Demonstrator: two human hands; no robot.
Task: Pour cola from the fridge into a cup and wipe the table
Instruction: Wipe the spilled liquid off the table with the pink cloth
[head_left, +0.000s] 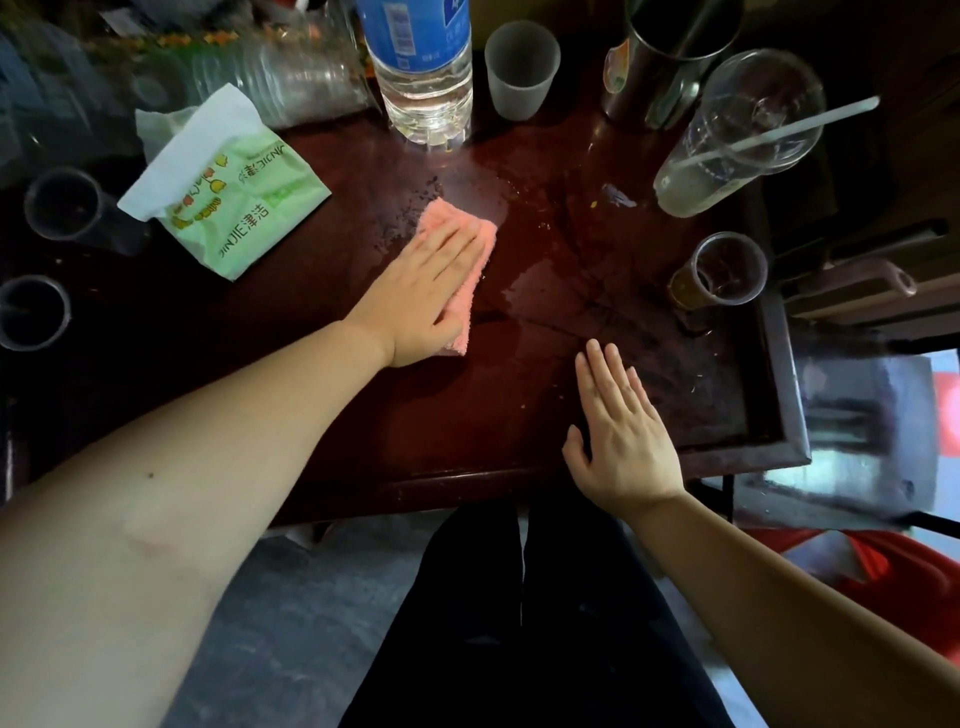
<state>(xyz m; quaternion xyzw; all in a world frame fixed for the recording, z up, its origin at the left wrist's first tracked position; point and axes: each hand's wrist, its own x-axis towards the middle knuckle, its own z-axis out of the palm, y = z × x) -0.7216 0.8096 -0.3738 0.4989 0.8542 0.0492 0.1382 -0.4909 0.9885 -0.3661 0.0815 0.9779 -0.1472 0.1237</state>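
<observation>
My left hand (422, 291) lies flat, palm down, on a folded pink cloth (470, 244) in the middle of the dark red wooden table (519, 415). Wet streaks and droplets shine on the wood around and to the right of the cloth. My right hand (621, 431) rests flat near the table's front edge with its fingers together and nothing in it. A small clear cup (724, 270) holding a little dark liquid stands at the right. A frosted empty cup (521, 70) stands at the back. No cola bottle is visible.
A large water bottle (423, 67) stands at the back centre. A green tissue pack (234, 192) lies at the left. A tall plastic cup with a straw (737, 135) and a metal tumbler (670, 57) stand at the back right. Two dark cups (62, 202) sit far left.
</observation>
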